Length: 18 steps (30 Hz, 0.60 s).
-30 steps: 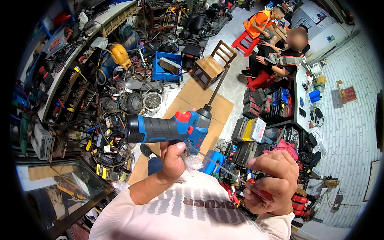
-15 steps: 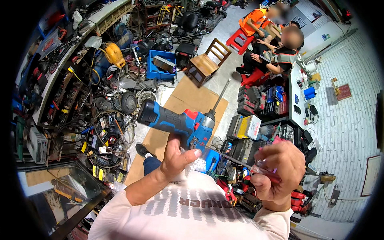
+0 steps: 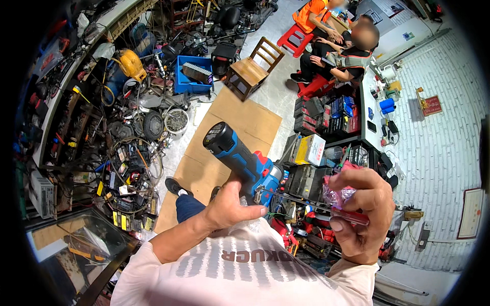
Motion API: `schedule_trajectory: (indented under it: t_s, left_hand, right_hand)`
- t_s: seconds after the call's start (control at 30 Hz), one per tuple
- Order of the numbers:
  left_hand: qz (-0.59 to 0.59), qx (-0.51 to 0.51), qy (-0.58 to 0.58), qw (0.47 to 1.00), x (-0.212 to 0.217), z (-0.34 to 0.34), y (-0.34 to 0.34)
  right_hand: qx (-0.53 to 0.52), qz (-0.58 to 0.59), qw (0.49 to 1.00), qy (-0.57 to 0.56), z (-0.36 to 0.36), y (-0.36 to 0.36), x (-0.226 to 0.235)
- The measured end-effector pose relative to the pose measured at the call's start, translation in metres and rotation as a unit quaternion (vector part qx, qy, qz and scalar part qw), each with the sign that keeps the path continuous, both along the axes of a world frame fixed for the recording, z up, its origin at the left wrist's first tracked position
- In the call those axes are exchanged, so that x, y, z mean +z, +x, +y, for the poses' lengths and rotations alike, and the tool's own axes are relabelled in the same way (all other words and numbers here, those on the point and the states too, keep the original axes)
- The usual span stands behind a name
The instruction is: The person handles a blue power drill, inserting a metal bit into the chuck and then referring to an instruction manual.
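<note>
My left hand (image 3: 228, 205) is closed on a blue and black cordless drill (image 3: 246, 162), its battery end tilted up to the left. Crumpled clear plastic (image 3: 251, 223) shows beneath my left thumb. My right hand (image 3: 368, 206) grips a screwdriver by its clear red handle (image 3: 353, 216). The screwdriver's thin shaft reaches left to the small metal piece on the drill's side; whether its tip sits in a screw there is too small to tell. Shiny pinkish plastic (image 3: 334, 196) shows by my right fingers. The drill's long bit cannot be made out now.
Cardboard (image 3: 245, 115) covers the floor ahead, with a wooden chair (image 3: 248, 74) at its far end. A blue crate (image 3: 193, 86) and heaps of parts lie left. Batteries (image 3: 310, 149) are stacked right beside a counter (image 3: 368, 133). Two people sit on red stools (image 3: 296, 41) at the back.
The drill has turned, its battery end swinging right and nearer, and its bit no longer shows. Both hands keep their grips. The view has shifted, moving the room slightly left and up.
</note>
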<state>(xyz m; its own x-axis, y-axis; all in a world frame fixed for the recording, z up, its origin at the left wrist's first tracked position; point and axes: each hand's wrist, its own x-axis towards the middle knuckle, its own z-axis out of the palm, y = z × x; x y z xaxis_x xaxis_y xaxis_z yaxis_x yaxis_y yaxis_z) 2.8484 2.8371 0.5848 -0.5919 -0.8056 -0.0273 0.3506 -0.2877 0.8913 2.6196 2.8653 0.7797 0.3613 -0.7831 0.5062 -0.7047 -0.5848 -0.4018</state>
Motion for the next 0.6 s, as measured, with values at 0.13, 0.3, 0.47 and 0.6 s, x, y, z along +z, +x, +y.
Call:
schedule_trajectory:
  t_s: [0.13,0.3,0.47,0.6]
  left_hand:
    - [-0.014,-0.025,-0.001,1.000,0.003,-0.003,0.001]
    - [0.002,-0.003,-0.017,1.000,0.007,-0.002,-0.003]
    - [-0.010,0.016,-0.046,0.999,0.006,0.000,-0.005]
    - [-0.018,0.013,-0.033,0.999,0.005,0.001,-0.005]
  right_hand:
    - [-0.015,0.065,0.998,0.019,-0.002,-0.014,0.006]
    - [-0.074,-0.007,0.997,-0.002,0.004,-0.012,-0.008]
    - [-0.074,0.017,0.997,0.032,0.005,-0.012,-0.001]
    - [-0.044,-0.015,0.998,0.030,-0.001,-0.008,0.001]
